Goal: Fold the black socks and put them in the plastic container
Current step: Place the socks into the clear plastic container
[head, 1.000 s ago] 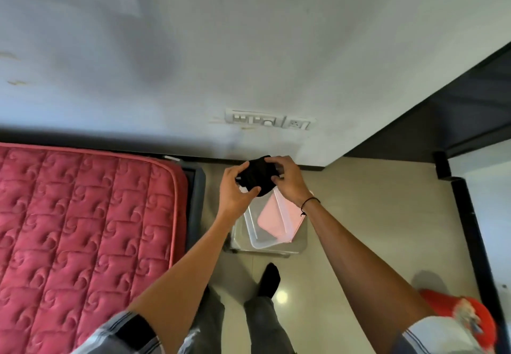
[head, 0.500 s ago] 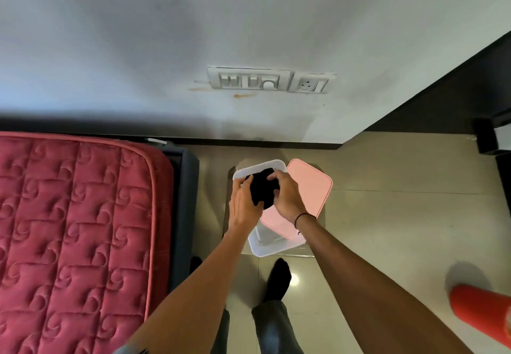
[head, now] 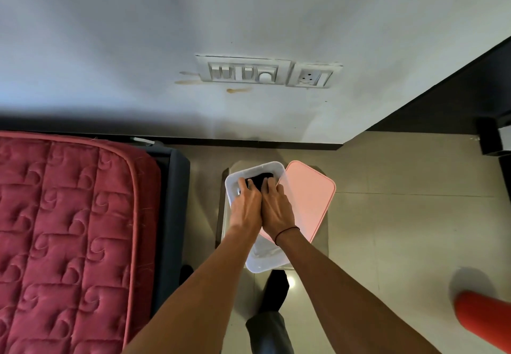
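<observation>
The folded black socks (head: 260,180) sit as a small bundle inside the far end of the clear plastic container (head: 261,266), which stands on a low stool on the floor. My left hand (head: 246,206) and my right hand (head: 276,207) are side by side inside the container, fingers curled on the bundle from the left and the right. Most of the socks are hidden under my fingers. The container's pink lid (head: 309,201) leans against its right side.
A red quilted mattress (head: 69,237) on a dark bed frame lies to the left. The white wall with a switch panel (head: 243,72) rises behind the container. An orange object (head: 481,317) lies at lower right. My socked foot (head: 273,290) stands just below the container.
Both hands have gone down from above the container into it with the socks. The camera has tilted down and closer.
</observation>
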